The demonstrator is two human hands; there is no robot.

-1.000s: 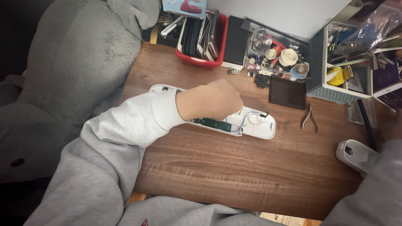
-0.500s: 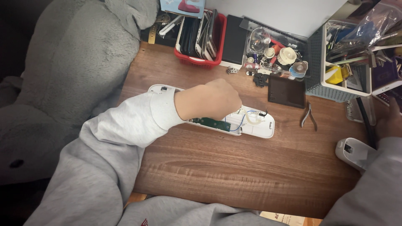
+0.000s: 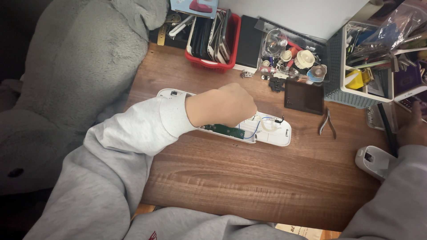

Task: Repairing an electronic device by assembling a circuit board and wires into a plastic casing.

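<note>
Left hand (image 3: pixel 222 106) clenching into a fist over the opened long white plastic casing (image 3: pixel 271 131), covering its green circuit board (image 3: pixel 224 130); right hand (image 3: pixel 411 129) resting at the desk edge, grip unclear.

The bench (image 3: pixel 275 178) is smooth, grained brown wood. The opened casing (image 3: pixel 272 132) is glossy white plastic, the basket (image 3: pixel 212 66) at the far edge red plastic, the pliers (image 3: pixel 328 124) dull metal.
</note>
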